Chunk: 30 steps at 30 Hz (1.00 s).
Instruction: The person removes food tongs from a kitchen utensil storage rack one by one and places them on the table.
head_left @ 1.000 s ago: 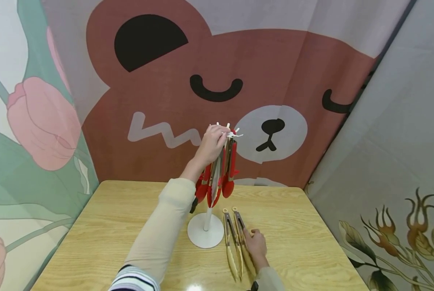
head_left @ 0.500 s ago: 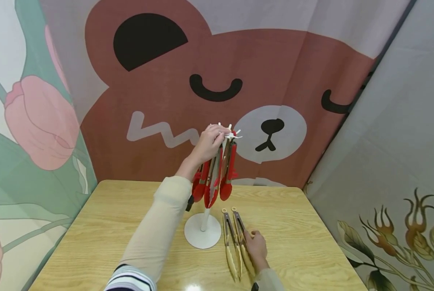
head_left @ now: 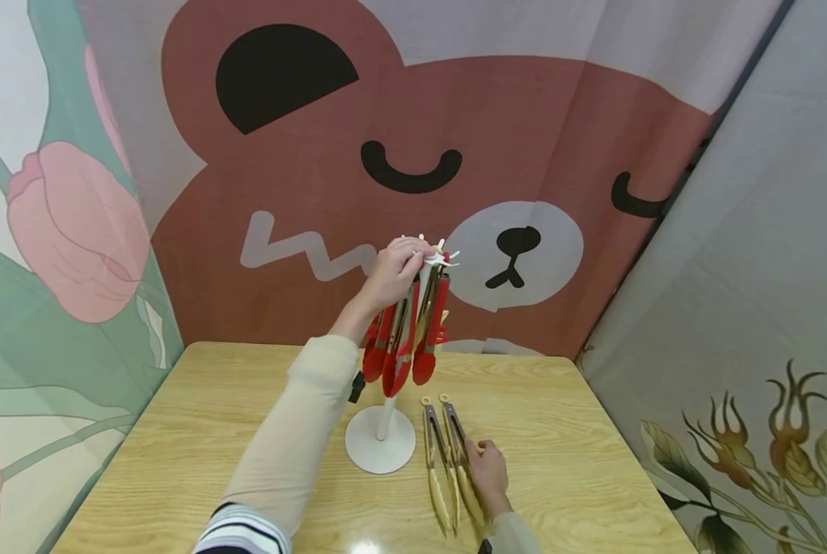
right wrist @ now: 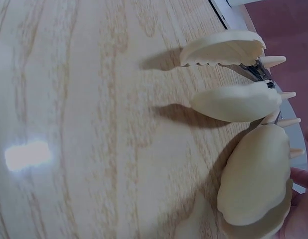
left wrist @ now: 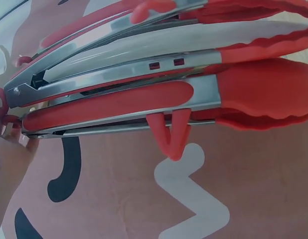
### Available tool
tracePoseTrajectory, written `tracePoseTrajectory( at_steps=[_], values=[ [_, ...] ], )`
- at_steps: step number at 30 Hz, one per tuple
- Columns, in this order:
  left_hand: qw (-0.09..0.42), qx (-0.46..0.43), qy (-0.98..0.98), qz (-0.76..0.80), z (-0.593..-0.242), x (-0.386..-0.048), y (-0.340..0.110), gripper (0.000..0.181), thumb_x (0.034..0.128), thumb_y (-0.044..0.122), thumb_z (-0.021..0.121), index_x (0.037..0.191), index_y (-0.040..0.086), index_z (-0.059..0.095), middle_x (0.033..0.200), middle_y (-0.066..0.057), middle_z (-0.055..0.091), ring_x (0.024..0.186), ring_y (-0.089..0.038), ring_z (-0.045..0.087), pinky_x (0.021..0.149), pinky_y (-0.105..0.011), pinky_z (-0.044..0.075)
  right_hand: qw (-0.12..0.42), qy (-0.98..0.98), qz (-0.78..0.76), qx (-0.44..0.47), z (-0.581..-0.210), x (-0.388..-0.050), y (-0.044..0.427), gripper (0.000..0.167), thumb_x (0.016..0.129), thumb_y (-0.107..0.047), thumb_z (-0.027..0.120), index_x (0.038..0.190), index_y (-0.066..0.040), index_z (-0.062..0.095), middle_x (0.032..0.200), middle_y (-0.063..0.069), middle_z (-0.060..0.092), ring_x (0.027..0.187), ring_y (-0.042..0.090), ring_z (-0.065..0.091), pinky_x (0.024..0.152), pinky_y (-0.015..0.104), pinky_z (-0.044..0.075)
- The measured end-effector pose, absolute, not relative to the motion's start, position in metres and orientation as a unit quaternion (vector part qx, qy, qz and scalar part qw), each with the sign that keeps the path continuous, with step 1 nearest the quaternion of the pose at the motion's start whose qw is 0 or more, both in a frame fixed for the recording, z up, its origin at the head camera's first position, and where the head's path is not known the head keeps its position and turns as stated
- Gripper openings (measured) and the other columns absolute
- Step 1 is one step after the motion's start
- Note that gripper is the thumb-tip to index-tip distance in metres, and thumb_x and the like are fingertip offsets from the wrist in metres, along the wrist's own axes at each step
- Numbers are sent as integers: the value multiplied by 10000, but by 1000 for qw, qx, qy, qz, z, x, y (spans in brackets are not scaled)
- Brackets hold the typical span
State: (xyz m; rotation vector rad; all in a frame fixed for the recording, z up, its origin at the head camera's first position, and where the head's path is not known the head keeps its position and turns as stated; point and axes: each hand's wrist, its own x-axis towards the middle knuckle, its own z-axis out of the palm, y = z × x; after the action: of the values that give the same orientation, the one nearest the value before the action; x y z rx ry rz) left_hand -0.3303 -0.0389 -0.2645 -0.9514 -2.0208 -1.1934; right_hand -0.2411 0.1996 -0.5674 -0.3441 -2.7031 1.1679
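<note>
My left hand (head_left: 395,269) grips the top of a white stand beside its hooks (head_left: 441,259). Red tongs (head_left: 425,358) hang around the pole, heads down; in the left wrist view their red heads (left wrist: 266,89) point right and the hand (left wrist: 9,159) is at the left edge. The stand's round white base (head_left: 380,454) is at table level. Two cream-tipped tongs (head_left: 439,492) lie side by side right of the base. My right hand (head_left: 488,473) rests on the right one, fingers at its side; in the right wrist view the cream heads (right wrist: 256,174) are beside the hand (right wrist: 299,214).
The wooden table (head_left: 565,431) lies beneath everything. A curtain with a printed bear (head_left: 510,131) hangs behind it, with flower-printed cloths at left (head_left: 74,231) and right (head_left: 745,269). A black piece (head_left: 357,387) shows beside the red tongs, at their left.
My left hand and the stand with its hanging tongs have shifted slightly left, and the hanging tongs have turned a little about the pole. My right hand and the cream-tipped tongs look almost unmoved.
</note>
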Motion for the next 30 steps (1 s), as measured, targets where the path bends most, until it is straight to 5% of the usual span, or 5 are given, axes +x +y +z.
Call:
tracePoseTrajectory(
  at_steps=[7,17,23,30],
  values=[
    [328,-338,-782,-408,-263,-328,-42,244,895,89,468,1008,15,672,1063,-101,625,1131,-260,433,981,-389,267,90,-908,394,-111,-567,-241,201,484,908,-339,484,1079,112,529,832,165,620,601,192,573,463,312,426],
    [341,-243,-830,-368,-247,-315,-32,267,885,187,513,1060,24,633,1124,-106,578,1090,-242,452,934,-383,337,92,-910,390,-105,-562,-237,200,479,908,-325,493,1088,118,526,774,109,607,558,161,541,453,299,415],
    [278,-97,-887,-355,-242,-306,-17,449,893,361,491,1156,-3,503,1110,-153,507,966,-271,502,811,-378,436,95,-915,382,-93,-555,-236,200,497,908,-332,491,1117,118,513,791,105,576,564,147,506,462,287,400],
    [234,-71,-873,-423,-243,-312,-8,330,958,221,352,1132,-35,466,1061,-187,499,955,-320,510,823,-415,404,100,-913,388,-84,-549,-235,202,508,912,-332,486,1127,128,502,726,76,554,483,128,457,435,278,375]
  ],
)
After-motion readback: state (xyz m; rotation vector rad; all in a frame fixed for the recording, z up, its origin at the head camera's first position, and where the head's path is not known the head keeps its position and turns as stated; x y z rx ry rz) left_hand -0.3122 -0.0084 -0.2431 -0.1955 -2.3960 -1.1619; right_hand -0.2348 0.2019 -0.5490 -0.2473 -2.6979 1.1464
